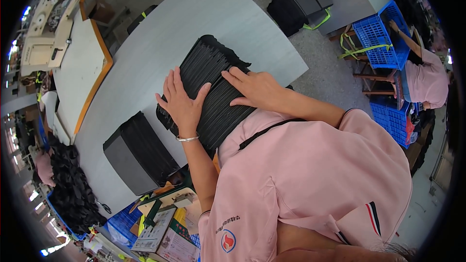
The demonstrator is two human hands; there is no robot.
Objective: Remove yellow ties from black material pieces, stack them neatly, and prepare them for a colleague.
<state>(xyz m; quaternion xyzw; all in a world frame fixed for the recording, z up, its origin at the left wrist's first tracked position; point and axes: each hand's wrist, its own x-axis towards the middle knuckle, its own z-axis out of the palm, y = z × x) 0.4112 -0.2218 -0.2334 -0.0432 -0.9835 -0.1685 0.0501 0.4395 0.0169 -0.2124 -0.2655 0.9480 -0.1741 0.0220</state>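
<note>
A thick stack of thin black pieces [213, 92], like cut fabric or sheet, lies on the pale grey table in front of me, its many edges facing up in close rows. My left hand [183, 104], with a silver bangle at the wrist, lies along the stack's left side, fingers spread and thumb reaching onto the edges. From the right, my right hand [257, 89] rests on the stack, fingers stretched and thumb apart. Neither hand is wrapped round a piece. To the left lies a second black stack [141, 153] with a smooth dark grey face.
The grey table [228, 14] has a corner at the right. A sewing machine [46, 43] stands on an orange-edged table at the left. Boxes [167, 237] sit below. Further black bundles [298, 5], blue crates [381, 39] and a person in pink [427, 77] are at the right.
</note>
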